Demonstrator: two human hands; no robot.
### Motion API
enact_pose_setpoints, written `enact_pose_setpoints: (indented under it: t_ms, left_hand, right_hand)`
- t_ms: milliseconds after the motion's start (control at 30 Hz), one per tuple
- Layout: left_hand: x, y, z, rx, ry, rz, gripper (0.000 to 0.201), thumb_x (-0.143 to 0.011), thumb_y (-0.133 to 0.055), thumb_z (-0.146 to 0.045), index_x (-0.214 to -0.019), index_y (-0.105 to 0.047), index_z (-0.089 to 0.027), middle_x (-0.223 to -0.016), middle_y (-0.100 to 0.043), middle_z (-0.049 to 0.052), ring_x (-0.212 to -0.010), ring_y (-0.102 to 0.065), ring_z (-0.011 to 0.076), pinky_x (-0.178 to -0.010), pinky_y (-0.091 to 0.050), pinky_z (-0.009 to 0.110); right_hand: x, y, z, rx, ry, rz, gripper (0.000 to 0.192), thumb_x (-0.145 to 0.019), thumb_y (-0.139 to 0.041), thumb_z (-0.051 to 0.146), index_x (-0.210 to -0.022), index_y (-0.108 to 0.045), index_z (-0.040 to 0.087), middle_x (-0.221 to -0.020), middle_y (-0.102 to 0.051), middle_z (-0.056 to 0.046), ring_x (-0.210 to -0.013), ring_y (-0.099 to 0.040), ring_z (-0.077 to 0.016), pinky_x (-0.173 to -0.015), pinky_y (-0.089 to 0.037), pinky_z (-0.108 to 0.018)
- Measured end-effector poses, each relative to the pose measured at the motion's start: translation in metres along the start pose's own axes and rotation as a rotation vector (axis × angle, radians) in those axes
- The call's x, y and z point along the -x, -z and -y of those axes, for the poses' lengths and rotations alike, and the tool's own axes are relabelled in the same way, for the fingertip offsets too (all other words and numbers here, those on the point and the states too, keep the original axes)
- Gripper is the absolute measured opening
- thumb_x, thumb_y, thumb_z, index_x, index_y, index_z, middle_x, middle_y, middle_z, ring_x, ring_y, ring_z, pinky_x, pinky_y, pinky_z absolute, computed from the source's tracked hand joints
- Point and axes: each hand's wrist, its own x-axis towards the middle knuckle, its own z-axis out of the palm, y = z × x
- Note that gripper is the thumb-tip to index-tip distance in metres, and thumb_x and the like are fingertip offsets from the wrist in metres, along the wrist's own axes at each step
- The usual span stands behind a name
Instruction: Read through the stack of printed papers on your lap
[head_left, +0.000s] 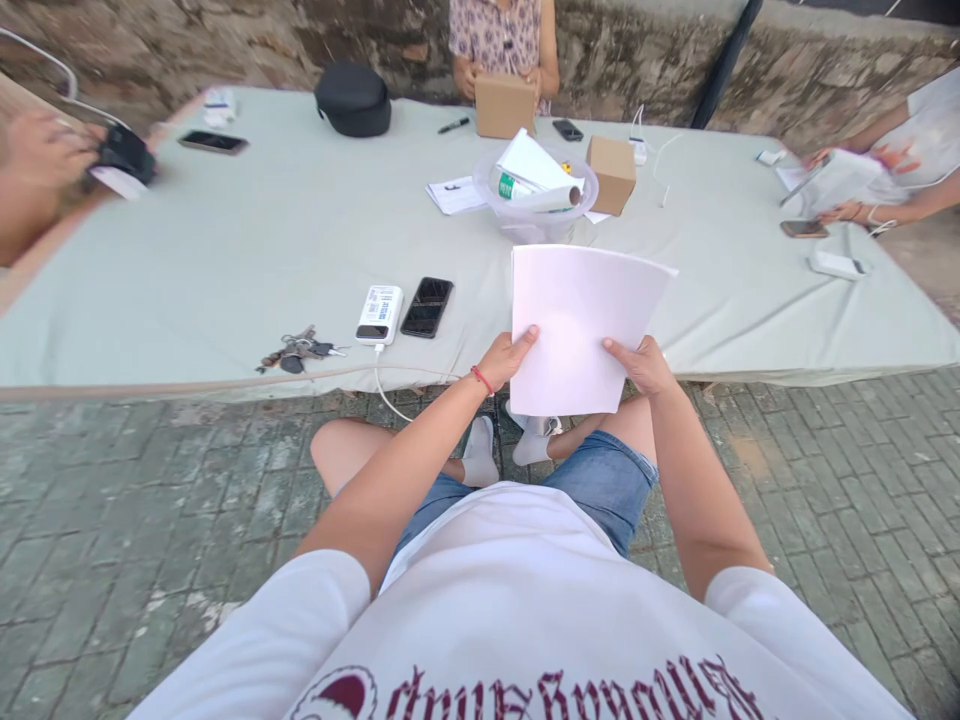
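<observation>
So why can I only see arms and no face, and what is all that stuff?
The camera sits on the person's head and looks down, so you see their own arms, shirt and knees. Their left hand and right hand hold a stack of white paper by its lower edge. In front lies a low table with a pale cloth. On it are keys, a white power bank, a black phone, a clear bowl with paper things in it and a small cardboard box. Other people sit around it; one across the table holds another box.
</observation>
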Motion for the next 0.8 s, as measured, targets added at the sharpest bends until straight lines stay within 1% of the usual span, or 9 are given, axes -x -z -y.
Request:
enact_pose_setpoints:
  t_ms: [100, 233, 333, 400, 500, 567, 633, 733, 800]
  left_hand:
    - [0.024, -0.011, 0.015, 0.2, 0.127, 0.012, 0.074, -0.077, -0.072, -0.073, -0.119, -0.071, -0.013, -0.121, -0.076, 0.018, -0.121, -0.068, 0.0361, -0.105, -0.054, 0.046]
    - [0.05, -0.025, 0.051, 0.399, 0.332, -0.106, 0.069, -0.073, -0.079, -0.069, -0.112, -0.071, -0.013, -0.124, -0.074, 0.02, -0.117, -0.069, 0.0353, -0.1, -0.056, 0.047]
    - [0.061, -0.031, 0.074, 0.383, 0.292, -0.227, 0.061, -0.075, -0.079, -0.064, -0.109, -0.069, -0.015, -0.121, -0.076, 0.017, -0.114, -0.069, 0.0315, -0.099, -0.054, 0.044]
    - [0.065, -0.031, 0.081, 0.295, 0.241, -0.295, 0.054, -0.079, -0.075, -0.063, -0.104, -0.067, -0.016, -0.114, -0.077, 0.013, -0.108, -0.069, 0.0286, -0.096, -0.054, 0.041]
    - [0.067, -0.03, 0.08, 0.136, 0.171, -0.328, 0.046, -0.085, -0.066, -0.062, -0.094, -0.065, -0.017, -0.104, -0.076, 0.009, -0.103, -0.067, 0.0257, -0.094, -0.052, 0.038]
    - [0.067, -0.03, 0.074, 0.092, 0.125, -0.3, 0.044, -0.088, -0.063, -0.062, -0.093, -0.065, -0.018, -0.104, -0.076, 0.008, -0.104, -0.066, 0.0253, -0.095, -0.051, 0.036]
    - [0.068, -0.03, 0.067, 0.106, 0.099, -0.24, 0.046, -0.088, -0.063, -0.062, -0.097, -0.066, -0.018, -0.107, -0.075, 0.008, -0.106, -0.066, 0.0255, -0.096, -0.05, 0.036]
    - [0.07, -0.035, 0.059, 0.15, 0.093, -0.142, 0.051, -0.087, -0.063, -0.065, -0.105, -0.068, -0.018, -0.115, -0.075, 0.009, -0.11, -0.065, 0.0266, -0.099, -0.049, 0.037]
    - [0.073, -0.039, 0.056, 0.151, 0.1, -0.084, 0.052, -0.086, -0.064, -0.067, -0.105, -0.068, -0.018, -0.116, -0.075, 0.01, -0.11, -0.065, 0.0271, -0.098, -0.049, 0.037]
  right_hand:
    - [0.024, -0.001, -0.011, -0.043, -0.009, -0.016, 0.062, -0.077, -0.079, 0.065, -0.121, -0.071, 0.022, -0.123, -0.075, -0.011, -0.112, -0.072, -0.0353, -0.098, -0.059, -0.055]
    - [0.056, -0.006, -0.037, 0.05, -0.033, -0.09, 0.052, -0.084, -0.069, 0.065, -0.118, -0.073, 0.026, -0.125, -0.075, -0.006, -0.122, -0.067, -0.0343, -0.111, -0.051, -0.055]
    - [0.076, -0.01, -0.054, 0.136, -0.087, -0.113, 0.048, -0.087, -0.065, 0.063, -0.115, -0.074, 0.026, -0.121, -0.076, -0.005, -0.123, -0.066, -0.0338, -0.113, -0.049, -0.055]
    - [0.085, -0.012, -0.061, 0.12, -0.102, -0.1, 0.049, -0.088, -0.063, 0.062, -0.118, -0.072, 0.025, -0.122, -0.075, -0.005, -0.122, -0.066, -0.0337, -0.113, -0.049, -0.054]
    - [0.093, -0.011, -0.065, 0.104, -0.089, -0.091, 0.049, -0.088, -0.062, 0.061, -0.12, -0.071, 0.025, -0.121, -0.075, -0.006, -0.121, -0.066, -0.0344, -0.111, -0.05, -0.053]
    - [0.093, -0.008, -0.063, 0.155, -0.066, -0.104, 0.047, -0.089, -0.061, 0.059, -0.121, -0.07, 0.026, -0.116, -0.076, -0.006, -0.119, -0.067, -0.0342, -0.108, -0.052, -0.053]
    - [0.088, -0.001, -0.056, 0.259, -0.033, -0.183, 0.046, -0.091, -0.058, 0.057, -0.124, -0.068, 0.026, -0.113, -0.076, -0.007, -0.114, -0.069, -0.0335, -0.104, -0.053, -0.053]
    - [0.075, 0.007, -0.03, 0.477, 0.123, -0.37, 0.052, -0.094, -0.054, 0.052, -0.139, -0.057, 0.024, -0.128, -0.07, -0.013, -0.12, -0.066, -0.033, -0.106, -0.051, -0.057]
    - [0.063, 0.008, -0.006, 0.644, 0.295, -0.404, 0.055, -0.097, -0.049, 0.049, -0.145, -0.051, 0.022, -0.145, -0.059, -0.016, -0.134, -0.055, -0.0343, -0.112, -0.044, -0.06]
